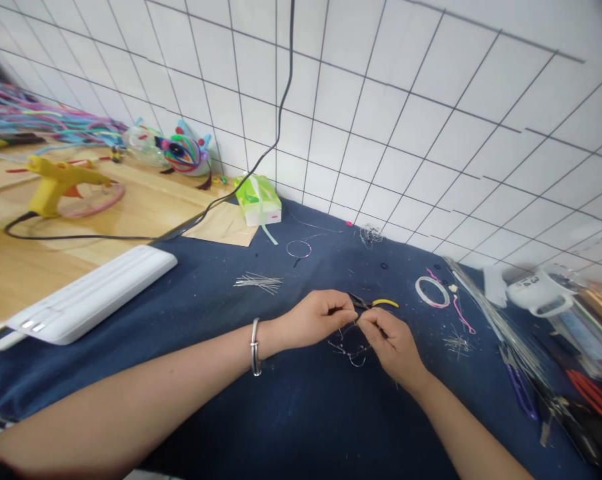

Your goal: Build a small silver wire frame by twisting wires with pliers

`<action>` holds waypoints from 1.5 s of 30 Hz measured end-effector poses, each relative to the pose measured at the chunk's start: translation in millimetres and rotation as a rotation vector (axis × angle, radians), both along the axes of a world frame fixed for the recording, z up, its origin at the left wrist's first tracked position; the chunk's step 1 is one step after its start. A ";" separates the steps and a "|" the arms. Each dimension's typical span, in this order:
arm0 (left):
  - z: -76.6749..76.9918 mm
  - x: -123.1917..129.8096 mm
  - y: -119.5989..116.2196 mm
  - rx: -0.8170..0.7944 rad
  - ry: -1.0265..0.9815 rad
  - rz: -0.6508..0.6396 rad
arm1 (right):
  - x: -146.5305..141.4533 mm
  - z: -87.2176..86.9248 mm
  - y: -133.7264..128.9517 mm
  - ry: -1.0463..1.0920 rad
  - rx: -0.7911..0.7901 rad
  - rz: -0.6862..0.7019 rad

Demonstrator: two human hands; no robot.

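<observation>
My left hand (321, 319) and my right hand (391, 341) meet fingertip to fingertip above the dark blue cloth. Both are closed in a pinch on a thin wire ring (349, 352), which hangs below the fingers with small pinkish beads and a loose curl of wire. The exact spot being pinched is hidden by the fingers. Just behind the hands lie pliers (385, 303) with a yellow handle, partly covered by my left hand. A bundle of short straight wires (258, 282) rests on the cloth to the left. Farther back sits another beaded wire ring (299, 249).
A white power strip (95, 293), yellow glue gun (55, 183) and green tissue pack (259, 200) stand left. At right are a white tape roll (432, 292), scattered wire pieces (458, 343), purple-handled scissors (521, 390) and a white mug (538, 293). A black cable (281, 113) hangs before the tiled wall.
</observation>
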State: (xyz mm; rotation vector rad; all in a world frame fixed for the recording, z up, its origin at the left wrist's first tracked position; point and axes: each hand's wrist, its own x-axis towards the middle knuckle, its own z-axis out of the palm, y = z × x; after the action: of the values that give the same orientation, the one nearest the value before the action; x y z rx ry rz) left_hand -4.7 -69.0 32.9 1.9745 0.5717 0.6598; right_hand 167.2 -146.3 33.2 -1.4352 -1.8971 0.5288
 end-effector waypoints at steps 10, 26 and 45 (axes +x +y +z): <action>-4.1 2.5 -1.1 -0.278 -0.118 0.065 | -3.9 -6.2 -1.9 0.090 0.035 -0.147; 7.0 -5.0 10.5 0.014 -0.044 0.224 | 29.4 -17.6 10.6 -0.651 0.119 -0.344; 2.8 -2.4 5.9 0.471 0.040 0.296 | 38.7 -26.3 4.7 -0.226 -0.046 -0.293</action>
State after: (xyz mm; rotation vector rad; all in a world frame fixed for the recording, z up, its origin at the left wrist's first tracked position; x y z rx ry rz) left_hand -7.1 -63.2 35.7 2.3655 0.7983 1.0115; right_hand 205.9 -141.5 6.8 -1.8299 -1.8056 0.2814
